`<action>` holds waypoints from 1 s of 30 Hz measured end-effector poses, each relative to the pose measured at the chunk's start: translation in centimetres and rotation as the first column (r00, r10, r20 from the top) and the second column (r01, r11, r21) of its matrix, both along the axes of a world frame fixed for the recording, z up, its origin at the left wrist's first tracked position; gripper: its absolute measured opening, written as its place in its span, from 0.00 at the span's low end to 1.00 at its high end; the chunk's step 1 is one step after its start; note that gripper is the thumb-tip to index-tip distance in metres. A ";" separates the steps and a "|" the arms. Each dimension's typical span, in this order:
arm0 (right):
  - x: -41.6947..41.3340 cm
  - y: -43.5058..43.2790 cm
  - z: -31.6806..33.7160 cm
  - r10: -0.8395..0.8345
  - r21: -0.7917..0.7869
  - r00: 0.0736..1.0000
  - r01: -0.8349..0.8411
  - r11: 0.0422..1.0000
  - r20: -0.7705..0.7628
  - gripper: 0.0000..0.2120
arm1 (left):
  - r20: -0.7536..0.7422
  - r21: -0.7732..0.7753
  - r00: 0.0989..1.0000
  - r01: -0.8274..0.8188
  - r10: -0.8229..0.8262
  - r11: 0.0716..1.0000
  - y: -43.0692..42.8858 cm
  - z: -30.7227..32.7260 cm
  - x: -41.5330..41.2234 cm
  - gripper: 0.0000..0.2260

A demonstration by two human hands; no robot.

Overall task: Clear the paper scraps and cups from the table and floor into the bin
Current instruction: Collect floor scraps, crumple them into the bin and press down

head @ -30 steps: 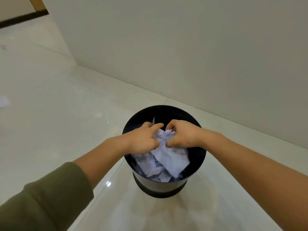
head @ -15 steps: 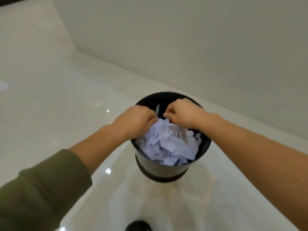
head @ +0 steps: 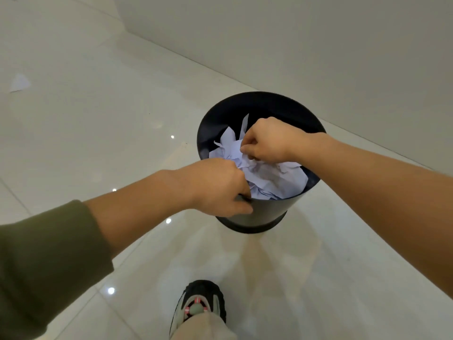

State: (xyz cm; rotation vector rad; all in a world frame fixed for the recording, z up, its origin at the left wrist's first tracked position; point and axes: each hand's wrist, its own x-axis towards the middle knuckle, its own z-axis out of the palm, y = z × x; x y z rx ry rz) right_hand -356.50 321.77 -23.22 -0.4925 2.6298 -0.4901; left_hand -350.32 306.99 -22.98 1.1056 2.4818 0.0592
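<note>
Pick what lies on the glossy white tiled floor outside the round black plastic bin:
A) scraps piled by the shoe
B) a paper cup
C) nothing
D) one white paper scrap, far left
D: one white paper scrap lies on the glossy white tiled floor far left of the round black plastic bin; the crumpled white paper sits inside the bin, and no cup is in view.

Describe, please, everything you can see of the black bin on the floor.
The black bin is round, smooth and plastic-looking, with a stepped band round its base. It stands upright on the glossy tiled floor near the wall, filled almost to the rim with crumpled white paper. The left hand grips its near rim; the right hand pinches the paper.
</note>
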 end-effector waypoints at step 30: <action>-4.9 -31.9 32.9 0.358 -0.094 0.933 -0.359 0.929 -0.024 0.08 | 0.003 -0.052 0.796 -0.605 0.606 0.795 -22.6 31.8 2.5 0.12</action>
